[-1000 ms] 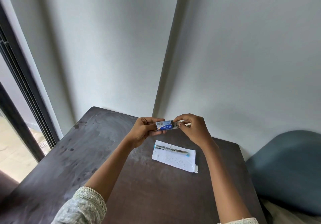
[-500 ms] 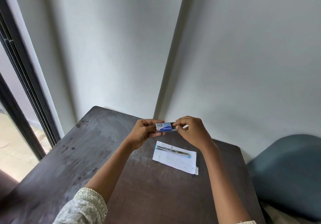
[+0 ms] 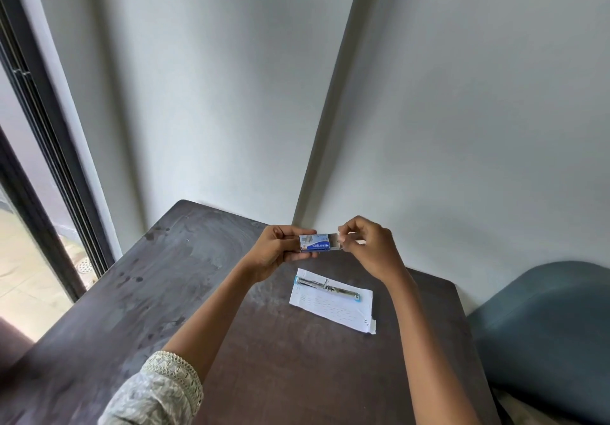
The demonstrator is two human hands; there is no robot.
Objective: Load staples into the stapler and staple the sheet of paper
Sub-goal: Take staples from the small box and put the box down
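Observation:
A small blue and white staple box (image 3: pixel 315 243) is held above the far part of the table, with my left hand (image 3: pixel 274 249) gripping its left end. My right hand (image 3: pixel 371 248) pinches the inner tray that sticks out of the box's right end. Whether staples sit between those fingertips is hidden. Below the hands, a metal stapler (image 3: pixel 326 288) with blue ends lies swung flat open on a white folded sheet of paper (image 3: pixel 333 309).
The dark wooden table (image 3: pixel 138 319) stands in a room corner against white walls. A dark window frame (image 3: pixel 43 147) runs along the left. A grey-blue cushioned seat (image 3: pixel 548 335) sits at the right, beside the table's edge.
The right hand has drawn the inner tray further out of the box's right end. The left hand and the stapler on the paper stay where they were.

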